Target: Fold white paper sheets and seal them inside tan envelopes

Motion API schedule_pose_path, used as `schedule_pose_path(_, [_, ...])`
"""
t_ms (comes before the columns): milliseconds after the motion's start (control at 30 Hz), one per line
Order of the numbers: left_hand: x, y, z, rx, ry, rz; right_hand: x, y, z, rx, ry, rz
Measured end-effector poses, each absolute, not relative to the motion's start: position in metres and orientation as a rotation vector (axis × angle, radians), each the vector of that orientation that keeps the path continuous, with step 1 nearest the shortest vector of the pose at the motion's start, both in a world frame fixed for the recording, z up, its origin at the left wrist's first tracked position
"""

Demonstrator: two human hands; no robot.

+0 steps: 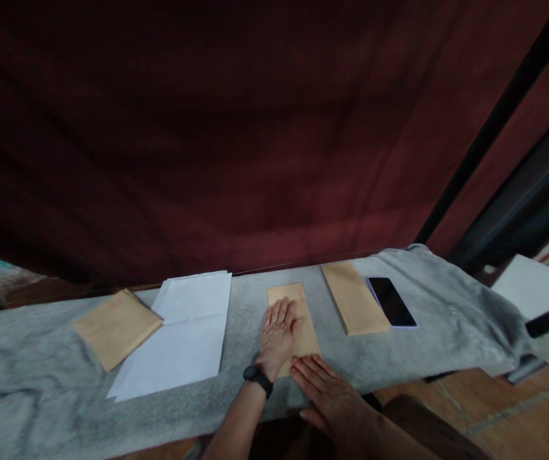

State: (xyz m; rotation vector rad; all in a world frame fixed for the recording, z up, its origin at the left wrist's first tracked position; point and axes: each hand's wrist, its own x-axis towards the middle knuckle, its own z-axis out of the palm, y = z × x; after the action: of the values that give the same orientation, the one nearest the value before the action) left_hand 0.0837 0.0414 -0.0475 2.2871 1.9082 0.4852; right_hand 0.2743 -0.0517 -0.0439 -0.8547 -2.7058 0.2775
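Note:
A brown paper envelope (307,329) lies flat on the grey cloth in front of me, with small reddish print near its far end. My left hand (278,332), with a dark band on the wrist, rests flat on its left and middle part, fingers stretched out. On the envelope's near right corner lie the fingertips of my right hand (324,390), its fingers extended and the thumb apart. Neither hand is gripping anything. Part of the envelope is hidden under the hands.
White paper sheets (183,338) lie to the left, overlapped by brown envelopes (115,326). A stack of brown envelopes (355,299) and a phone (392,303) lie to the right. The grey cloth (451,306) covers the narrow table. Behind hangs a dark red curtain (264,140).

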Motion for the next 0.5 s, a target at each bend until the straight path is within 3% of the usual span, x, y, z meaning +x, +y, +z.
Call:
schedule_pose_path(200, [0.067, 0.030, -0.046, 2.186, 2.099, 0.405, 0.278, -0.055, -0.056, -0.965, -2.625, 0.180])
schedule_pose_path(500, [0.049, 0.012, -0.042, 1.960, 1.900, 0.708, 0.279, -0.045, -0.060, -1.127, -2.544, 0.116])
